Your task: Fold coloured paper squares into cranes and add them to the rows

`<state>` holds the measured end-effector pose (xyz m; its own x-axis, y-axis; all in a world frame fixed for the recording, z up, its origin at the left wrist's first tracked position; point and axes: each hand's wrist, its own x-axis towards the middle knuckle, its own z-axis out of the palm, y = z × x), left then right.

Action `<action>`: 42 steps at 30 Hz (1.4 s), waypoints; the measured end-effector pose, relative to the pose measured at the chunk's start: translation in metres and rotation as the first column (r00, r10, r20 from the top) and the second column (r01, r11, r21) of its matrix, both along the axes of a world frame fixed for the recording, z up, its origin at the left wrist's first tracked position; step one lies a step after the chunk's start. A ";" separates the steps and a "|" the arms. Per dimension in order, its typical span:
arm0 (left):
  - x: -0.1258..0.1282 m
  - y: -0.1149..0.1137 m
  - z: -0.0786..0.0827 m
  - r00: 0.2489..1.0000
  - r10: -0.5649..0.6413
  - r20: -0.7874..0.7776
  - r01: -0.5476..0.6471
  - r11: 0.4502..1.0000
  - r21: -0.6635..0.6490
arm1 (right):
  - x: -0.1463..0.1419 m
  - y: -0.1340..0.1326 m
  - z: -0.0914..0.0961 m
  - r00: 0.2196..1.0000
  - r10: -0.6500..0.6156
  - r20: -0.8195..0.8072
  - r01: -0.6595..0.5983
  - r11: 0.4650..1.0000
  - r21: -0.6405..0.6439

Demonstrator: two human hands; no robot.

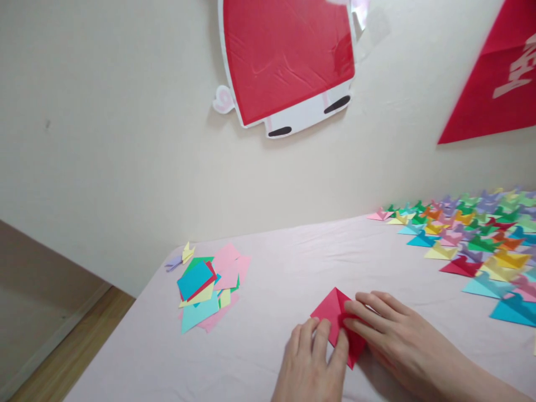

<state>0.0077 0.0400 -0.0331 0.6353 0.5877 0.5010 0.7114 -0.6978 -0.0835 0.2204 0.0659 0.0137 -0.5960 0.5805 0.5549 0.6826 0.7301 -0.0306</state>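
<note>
A folded piece of red paper (334, 314) lies on the pale pink tablecloth (293, 268) near the front edge. My left hand (312, 360) rests on its near left corner, thumb and fingers pressed down on the fold. My right hand (391, 329) lies flat over the paper's right side, fingers stretched out and pressing it to the table. Part of the red paper is hidden under both hands.
A loose pile of coloured paper squares (209, 287) lies at the left, with two small folded pieces (182, 257) behind it. Several rows of folded paper figures (477, 240) cover the right of the table. A wall with red decorations (288, 61) stands behind. The table's left edge drops to a wooden floor (71, 357).
</note>
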 end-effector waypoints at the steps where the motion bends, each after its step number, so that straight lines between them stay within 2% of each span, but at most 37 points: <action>1: 0.003 0.001 0.003 1.000 0.006 0.020 -0.005 0.999 -0.044 | 0.001 -0.002 -0.001 1.000 0.005 -0.004 -0.005 0.999 -0.040; 5: 0.008 0.006 0.019 0.998 0.060 -0.013 -0.061 0.965 -0.255 | 0.007 -0.005 -0.001 0.999 -0.016 -0.036 0.005 0.955 -0.297; 8: 0.006 0.006 0.022 0.998 0.060 -0.025 -0.065 0.959 -0.277 | 0.008 -0.004 0.002 0.990 -0.119 -0.075 0.070 0.878 -0.474; 13: -0.001 0.004 0.019 0.999 0.047 0.013 -0.040 0.951 -0.307 | 0.000 0.000 0.005 0.948 -0.299 -0.111 0.176 0.781 -0.599; 15: -0.003 0.005 0.021 0.999 0.046 0.023 -0.036 0.942 -0.335 | -0.002 0.001 0.006 0.928 -0.361 -0.093 0.217 0.727 -0.652; 17: -0.004 0.005 0.023 0.999 0.049 0.019 -0.039 0.933 -0.357 | -0.002 0.003 0.007 0.911 -0.406 -0.072 0.244 0.672 -0.699; 19: -0.003 0.005 0.025 0.999 0.041 0.007 -0.036 0.930 -0.367 | -0.001 0.005 0.007 0.904 -0.423 -0.065 0.248 0.642 -0.725; 25: 0.005 -0.003 0.022 0.999 0.039 -0.004 -0.039 0.953 -0.302 | 0.005 0.007 0.003 0.908 -0.403 -0.119 0.199 0.662 -0.723; 36: 0.008 0.000 0.018 0.999 -0.015 -0.032 0.005 0.962 -0.273 | 0.002 0.014 0.000 0.949 -0.303 -0.085 0.198 0.785 -0.587; 42: 0.010 -0.001 0.019 1.000 0.002 -0.014 -0.005 0.973 -0.231 | 0.000 0.015 0.001 0.959 -0.275 -0.068 0.192 0.808 -0.557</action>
